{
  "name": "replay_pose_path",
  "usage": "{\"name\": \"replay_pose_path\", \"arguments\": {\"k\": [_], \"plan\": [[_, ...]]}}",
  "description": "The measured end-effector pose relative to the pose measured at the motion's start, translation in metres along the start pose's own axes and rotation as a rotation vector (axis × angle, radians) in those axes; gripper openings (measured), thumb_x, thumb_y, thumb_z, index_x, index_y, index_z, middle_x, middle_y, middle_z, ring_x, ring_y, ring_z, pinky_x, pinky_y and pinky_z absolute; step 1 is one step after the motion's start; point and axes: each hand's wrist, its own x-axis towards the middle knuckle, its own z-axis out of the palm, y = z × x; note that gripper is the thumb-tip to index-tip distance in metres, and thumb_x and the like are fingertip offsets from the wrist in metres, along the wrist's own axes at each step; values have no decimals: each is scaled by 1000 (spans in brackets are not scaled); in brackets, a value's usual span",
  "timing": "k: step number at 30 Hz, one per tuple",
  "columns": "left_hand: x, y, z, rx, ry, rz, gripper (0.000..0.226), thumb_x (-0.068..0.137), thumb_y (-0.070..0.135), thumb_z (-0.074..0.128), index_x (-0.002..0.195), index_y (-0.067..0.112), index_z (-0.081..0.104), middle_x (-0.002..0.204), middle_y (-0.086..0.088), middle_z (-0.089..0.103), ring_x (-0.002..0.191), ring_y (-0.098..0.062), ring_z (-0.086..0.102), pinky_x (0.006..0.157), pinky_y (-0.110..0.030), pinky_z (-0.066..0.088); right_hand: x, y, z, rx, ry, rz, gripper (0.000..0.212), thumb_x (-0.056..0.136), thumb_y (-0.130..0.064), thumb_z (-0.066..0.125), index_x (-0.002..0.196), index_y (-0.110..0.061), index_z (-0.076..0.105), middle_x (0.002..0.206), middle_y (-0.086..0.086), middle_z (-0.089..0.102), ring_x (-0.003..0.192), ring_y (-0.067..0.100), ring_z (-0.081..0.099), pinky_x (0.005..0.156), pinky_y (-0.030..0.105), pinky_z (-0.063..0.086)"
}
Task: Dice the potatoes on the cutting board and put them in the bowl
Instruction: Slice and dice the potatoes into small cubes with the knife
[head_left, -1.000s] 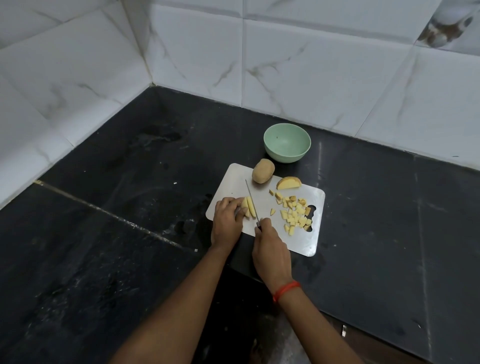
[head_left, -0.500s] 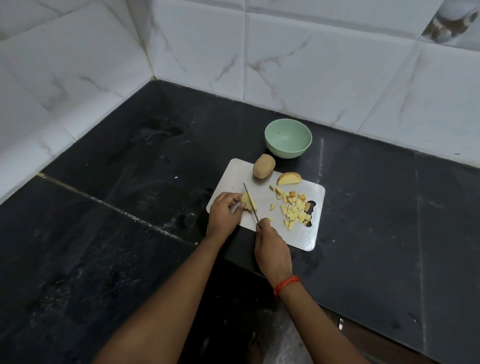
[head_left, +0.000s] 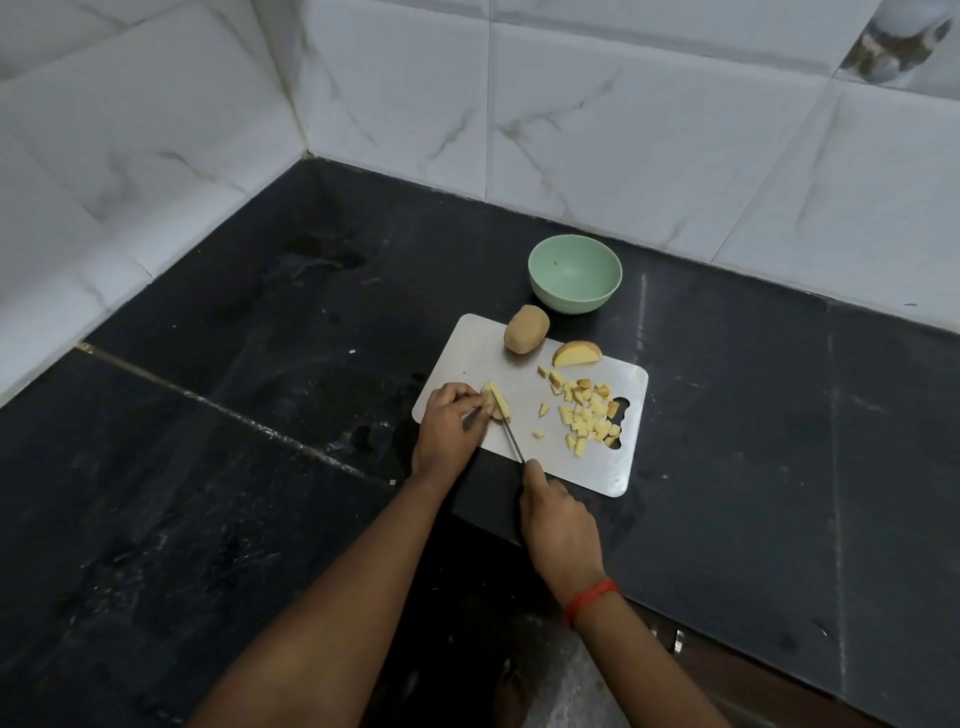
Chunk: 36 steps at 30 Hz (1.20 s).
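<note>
Pinched potato slices (head_left: 497, 404) on the cutting board (head_left: 480, 348) between left hand (head_left: 447, 434) fingers (head_left: 458, 397); gripped the knife (head_left: 513, 442) (blade touching slices) in right hand (head_left: 558, 519).

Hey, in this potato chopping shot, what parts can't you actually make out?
Head view: knife handle, wrapped inside the right hand.
Head view: left side of the potato piece, covered by the left hand holding it.
Head view: near-left edge of the cutting board, under that hand.
Head view: patterned tile, cut off by the frame's top-right edges.
Head view: speck in the bowl, too small to identify.
</note>
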Motion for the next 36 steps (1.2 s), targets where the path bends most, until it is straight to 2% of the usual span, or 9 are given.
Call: {"name": "replay_pose_path", "arguments": {"k": [6,11,15,18,23,26,29,32,36], "plan": [[-1,3,-1,-9,4,-18,27,95,27,69,115,10,75,109,9,54,108,-10,49,89,-20,41,-31,0,-5,-56,-28,11,21,102,-26,35,122,-21,39,89,7,59,76,38,64,55,37,37],[-2,3,-2,-19,3,-24,27,94,27,69,114,11,76,107,12,51,107,-10,49,88,-22,43,-13,2,-19,66,3,8,6,101,-21,38,102,-22,32,74,8,59,68,38,59,57,41,49],[-2,4,-2,-24,7,-12,25,94,25,69,112,9,76,105,13,51,107,-11,50,88,-21,42,1,8,-22,105,30,-18,16,102,-25,37,91,-25,26,67,9,58,59,38,57,54,46,52],[-1,4,-2,-11,-8,-7,25,95,26,67,111,10,77,105,14,51,107,-10,48,87,-18,40,12,6,-21,97,29,-39,5,103,-25,37,103,-21,34,71,12,61,62,39,59,54,43,50],[0,1,-3,4,-31,15,26,96,27,67,113,11,77,107,15,50,108,-10,48,88,-21,42,41,-13,-15,5,18,-8,17,103,-22,33,120,-22,35,78,11,62,65,36,56,55,37,41],[-1,2,-3,-5,-5,5,26,97,30,67,111,10,77,106,16,50,107,-6,46,86,-16,38,47,-17,-9,83,39,20,3,105,-23,31,108,-22,31,74,7,57,61,34,52,54,38,42],[-1,-3,-1,-10,7,22,25,96,30,68,110,11,77,107,15,52,105,-2,44,84,-9,36,38,-14,4,108,98,9,13,106,-27,32,95,-24,27,75,5,59,64,37,59,53,40,44],[2,-8,1,1,-2,41,24,96,29,69,108,11,78,110,11,57,107,-5,47,89,-13,39,35,-12,11,53,110,-6,12,106,-29,32,96,-21,31,80,6,62,69,38,63,52,38,42],[2,-8,0,0,-14,29,23,96,26,69,109,10,78,111,9,58,108,-8,49,88,-4,35,39,-11,12,35,85,-37,19,105,-28,33,91,-26,20,79,7,60,67,38,62,52,37,41]]}}
